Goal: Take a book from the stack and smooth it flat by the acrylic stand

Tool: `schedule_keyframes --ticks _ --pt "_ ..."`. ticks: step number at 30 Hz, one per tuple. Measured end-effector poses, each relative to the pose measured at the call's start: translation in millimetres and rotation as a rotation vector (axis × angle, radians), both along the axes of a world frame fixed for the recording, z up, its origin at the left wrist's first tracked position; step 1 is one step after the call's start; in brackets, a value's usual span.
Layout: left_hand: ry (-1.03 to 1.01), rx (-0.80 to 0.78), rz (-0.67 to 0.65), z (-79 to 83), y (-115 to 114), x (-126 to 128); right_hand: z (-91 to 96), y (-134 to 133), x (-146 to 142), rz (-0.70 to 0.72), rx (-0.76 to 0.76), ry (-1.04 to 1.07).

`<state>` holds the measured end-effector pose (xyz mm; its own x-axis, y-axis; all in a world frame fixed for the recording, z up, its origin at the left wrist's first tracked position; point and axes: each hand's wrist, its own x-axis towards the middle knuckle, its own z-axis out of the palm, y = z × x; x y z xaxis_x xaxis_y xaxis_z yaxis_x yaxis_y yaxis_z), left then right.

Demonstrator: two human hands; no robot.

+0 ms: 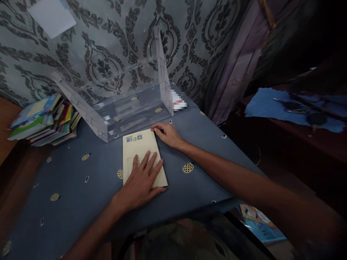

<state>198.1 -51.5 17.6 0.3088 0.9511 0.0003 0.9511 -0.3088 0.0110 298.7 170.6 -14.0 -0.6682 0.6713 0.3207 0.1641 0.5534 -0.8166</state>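
Observation:
A pale yellow book [141,146] lies flat on the table, a barcode and a QR code near its far edge. My left hand [142,177] rests on its near half with the fingers spread, covering part of a printed box. At the book's far right corner is my right hand [166,134], thumb and forefinger pinched together on the edge. Just beyond the book stands a clear plastic rack [132,115] with upright side panels and see-through shelves.
A stack of books [46,119] sits at the table's left, by a brown wooden surface [8,126]. Patterned wallpaper [108,47] rises behind the rack. A blue cloth [271,104] with dark items lies on the right. Below the table edge is a colourful printed item [261,225].

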Motion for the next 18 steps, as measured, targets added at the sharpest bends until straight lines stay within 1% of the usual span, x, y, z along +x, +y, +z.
schedule_keyframes --ticks 8,12,18 --pt "-0.033 0.022 0.06 -4.2 9.0 2.2 -0.2 0.4 -0.9 0.02 0.002 0.013" --pt "-0.044 0.044 0.064 -4.6 9.7 1.9 0.4 -1.4 -1.1 0.01 -0.007 0.006" --pt "-0.064 0.12 0.049 -7.7 3.7 4.2 0.8 -18.2 9.2 0.032 -0.034 -0.008"
